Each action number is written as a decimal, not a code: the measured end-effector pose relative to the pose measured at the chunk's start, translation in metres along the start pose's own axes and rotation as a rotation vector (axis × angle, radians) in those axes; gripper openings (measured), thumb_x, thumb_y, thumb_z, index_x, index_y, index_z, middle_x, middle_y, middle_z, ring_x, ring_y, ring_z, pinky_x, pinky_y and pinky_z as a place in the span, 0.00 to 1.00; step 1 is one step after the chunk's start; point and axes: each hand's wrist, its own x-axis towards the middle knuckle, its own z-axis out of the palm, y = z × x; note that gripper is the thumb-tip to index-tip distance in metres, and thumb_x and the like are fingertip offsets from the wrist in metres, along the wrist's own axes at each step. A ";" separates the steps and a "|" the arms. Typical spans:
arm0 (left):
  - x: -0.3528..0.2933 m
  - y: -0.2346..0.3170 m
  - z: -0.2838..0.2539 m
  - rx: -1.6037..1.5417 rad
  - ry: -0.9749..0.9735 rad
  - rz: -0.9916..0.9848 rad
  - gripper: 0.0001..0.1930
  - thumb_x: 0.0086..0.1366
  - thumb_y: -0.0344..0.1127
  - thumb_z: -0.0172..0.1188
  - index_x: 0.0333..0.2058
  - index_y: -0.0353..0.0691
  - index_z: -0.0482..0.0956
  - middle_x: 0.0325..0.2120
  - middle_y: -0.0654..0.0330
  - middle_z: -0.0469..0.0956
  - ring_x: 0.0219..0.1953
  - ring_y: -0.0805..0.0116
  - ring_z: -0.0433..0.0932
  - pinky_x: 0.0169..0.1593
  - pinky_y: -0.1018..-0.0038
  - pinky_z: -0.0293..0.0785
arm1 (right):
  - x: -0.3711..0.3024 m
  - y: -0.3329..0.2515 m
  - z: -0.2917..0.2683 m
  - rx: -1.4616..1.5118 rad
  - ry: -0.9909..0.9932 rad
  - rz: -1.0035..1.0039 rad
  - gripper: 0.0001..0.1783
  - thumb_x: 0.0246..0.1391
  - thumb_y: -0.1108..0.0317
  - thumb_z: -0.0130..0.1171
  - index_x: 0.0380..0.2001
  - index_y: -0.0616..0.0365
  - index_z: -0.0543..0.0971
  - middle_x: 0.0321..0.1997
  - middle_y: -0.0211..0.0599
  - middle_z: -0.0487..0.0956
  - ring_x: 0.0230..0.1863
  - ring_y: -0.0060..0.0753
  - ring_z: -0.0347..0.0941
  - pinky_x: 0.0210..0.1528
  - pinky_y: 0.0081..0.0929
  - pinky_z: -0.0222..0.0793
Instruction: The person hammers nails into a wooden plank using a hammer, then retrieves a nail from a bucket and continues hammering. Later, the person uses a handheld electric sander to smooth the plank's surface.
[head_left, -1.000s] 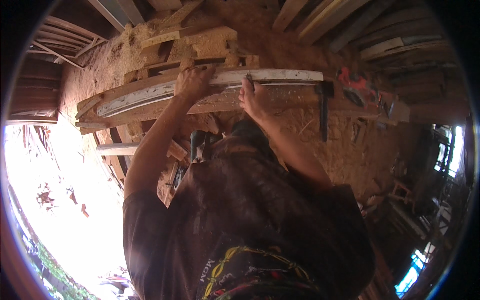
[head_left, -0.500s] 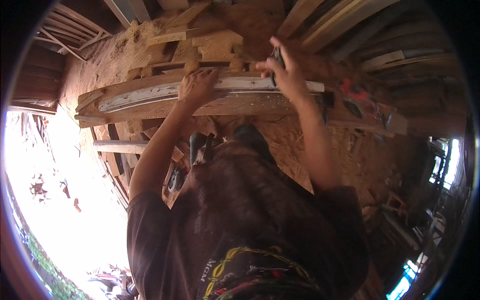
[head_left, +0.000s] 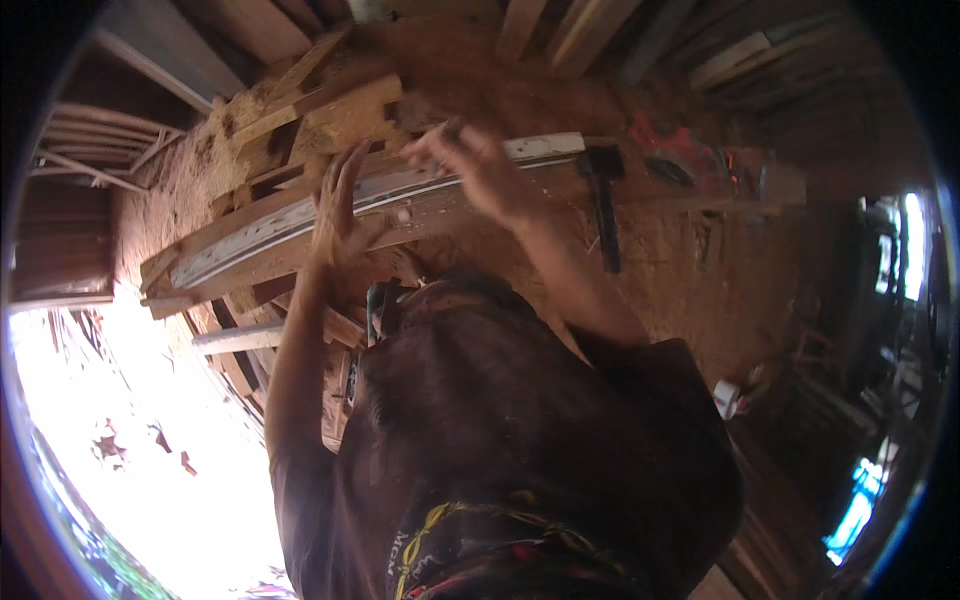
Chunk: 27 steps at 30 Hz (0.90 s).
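Note:
A long wooden beam (head_left: 450, 212) lies across the bench in front of me, with a narrow white-painted wood strip (head_left: 545, 147) along it. My left hand (head_left: 338, 215) is raised at the strip, fingers stretched up and thumb apart, holding nothing. Over the middle of the strip is my right hand (head_left: 478, 172), blurred, its fingers curled around a small dark tool (head_left: 452, 128). Most of that tool is hidden, so its kind does not show. A black mallet (head_left: 606, 205) rests at the strip's right end, its handle toward me.
A red tool (head_left: 668, 145) lies right of the mallet. Sawdust and notched wood blocks (head_left: 350, 115) spread behind the beam. Planks (head_left: 250, 30) lean at the back. Near the left end a pale batten (head_left: 238, 338) sticks out, beside a brightly lit opening.
My right hand has moved left along the strip, toward my left hand. My left hand has lifted from lying on the strip, fingers now upright. The mallet has come into clear sight.

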 end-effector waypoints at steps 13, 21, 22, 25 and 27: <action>-0.053 0.096 0.082 -1.027 -0.359 -0.702 0.19 0.70 0.25 0.56 0.58 0.33 0.75 0.42 0.58 0.82 0.39 0.70 0.80 0.45 0.75 0.76 | -0.112 0.050 -0.024 -0.479 0.151 -0.217 0.23 0.64 0.56 0.66 0.58 0.53 0.81 0.62 0.46 0.76 0.67 0.53 0.69 0.69 0.48 0.66; -0.092 0.063 0.023 -1.366 0.423 -0.875 0.23 0.73 0.35 0.47 0.58 0.27 0.78 0.32 0.56 0.79 0.27 0.70 0.72 0.33 0.75 0.69 | -0.171 0.171 -0.175 -0.812 0.520 0.235 0.58 0.52 0.58 0.76 0.76 0.61 0.52 0.74 0.63 0.61 0.77 0.64 0.55 0.77 0.53 0.52; -0.098 0.062 0.010 -1.362 0.471 -0.847 0.23 0.74 0.37 0.47 0.60 0.27 0.77 0.32 0.57 0.79 0.26 0.71 0.70 0.32 0.76 0.68 | -0.179 0.199 -0.186 -0.794 0.535 0.159 0.56 0.53 0.59 0.76 0.76 0.61 0.52 0.74 0.62 0.61 0.77 0.63 0.55 0.77 0.53 0.51; -0.092 0.038 -0.025 -1.133 0.494 -0.777 0.26 0.77 0.45 0.49 0.61 0.28 0.76 0.28 0.61 0.79 0.23 0.75 0.68 0.30 0.78 0.66 | -0.181 0.246 -0.213 -0.718 0.624 0.115 0.54 0.54 0.62 0.74 0.76 0.61 0.54 0.71 0.58 0.64 0.73 0.58 0.60 0.73 0.50 0.56; -0.099 0.018 -0.055 -0.682 0.428 -0.806 0.28 0.78 0.52 0.52 0.58 0.28 0.79 0.25 0.64 0.79 0.22 0.78 0.68 0.30 0.80 0.65 | -0.179 0.224 -0.213 -0.642 0.632 0.334 0.53 0.55 0.64 0.73 0.76 0.60 0.53 0.64 0.54 0.72 0.64 0.52 0.72 0.64 0.46 0.70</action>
